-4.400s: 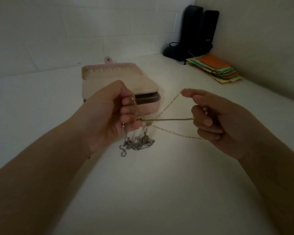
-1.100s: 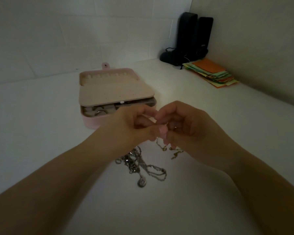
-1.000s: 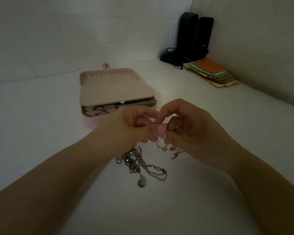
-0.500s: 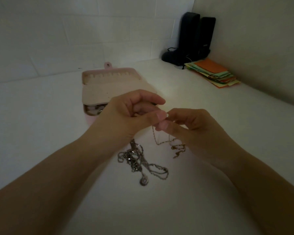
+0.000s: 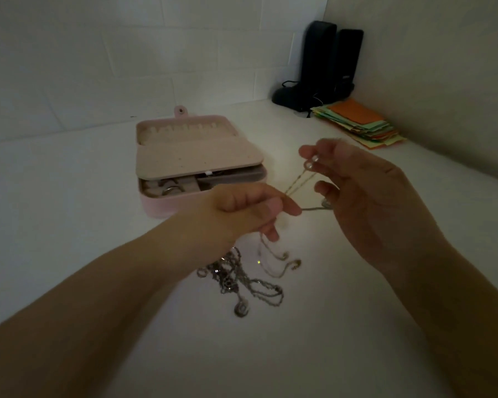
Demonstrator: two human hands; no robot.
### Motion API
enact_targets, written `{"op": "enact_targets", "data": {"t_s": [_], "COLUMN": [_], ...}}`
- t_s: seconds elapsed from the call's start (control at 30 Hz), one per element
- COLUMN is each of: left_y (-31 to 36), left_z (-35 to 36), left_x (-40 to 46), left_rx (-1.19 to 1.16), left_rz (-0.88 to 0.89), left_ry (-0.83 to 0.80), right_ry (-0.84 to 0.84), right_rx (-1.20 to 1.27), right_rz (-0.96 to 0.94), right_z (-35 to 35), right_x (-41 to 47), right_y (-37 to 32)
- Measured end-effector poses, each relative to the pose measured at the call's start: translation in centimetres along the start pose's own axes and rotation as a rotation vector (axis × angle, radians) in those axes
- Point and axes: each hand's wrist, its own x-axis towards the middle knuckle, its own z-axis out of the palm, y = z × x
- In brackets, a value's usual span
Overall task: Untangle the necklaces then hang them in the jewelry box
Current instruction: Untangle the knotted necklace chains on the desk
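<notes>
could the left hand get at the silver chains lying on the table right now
Probably not without letting go first: the left hand is pinching the gold chain stretched to the right hand. The silver chains lie uncovered just beneath it, so the path itself looks free.

A thin gold chain necklace (image 5: 298, 182) hangs stretched in the air. Tangled silver chain necklaces (image 5: 242, 280) lie heaped before the open pink jewelry box (image 5: 196, 165).

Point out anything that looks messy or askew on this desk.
The silver necklaces lie in a tangled heap on the desk, and the paper stack in the corner is fanned unevenly. The jewelry box looks fine.
</notes>
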Motion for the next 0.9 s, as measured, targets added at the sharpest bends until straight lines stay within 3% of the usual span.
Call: {"op": "enact_targets", "data": {"t_s": [0.1,0.23,0.3,0.4,0.53,0.73,0.9], "left_y": [-0.2,0.0,0.0,-0.3,-0.4,-0.5,-0.4], "left_z": [-0.7,-1.9,-2.6,-3.1,-3.5,-4.5,-4.5], "left_x": [0.2,0.2,0.0,-0.1,-0.1,-0.4,-0.4], "left_rx": [-0.007,0.158,0.367,0.684,0.867,0.955,1.040], "left_rz": [-0.043,-0.061,-0.026,0.000,0.007,0.000,0.049], "left_ry": [0.118,0.268,0.329,0.368,0.368,0.264,0.190], "right_ry": [0.075,0.213,0.278,0.337,0.256,0.116,0.100], "right_rx": [0.172,0.074,-0.142,-0.668,-1.004,-1.237,-1.342], "right_rz": [0.062,0.192,0.268,0.305,0.402,0.529,0.541], "right_z": [-0.4,-1.3,-1.8,-1.9,-2.2,-2.8,-3.3], "right_x": [0.3,0.2,0.3,0.3,0.2,0.3,0.3], "right_y": [-0.3,-1.0,-1.1,-1.1,-0.8,-0.6,-0.4]}}
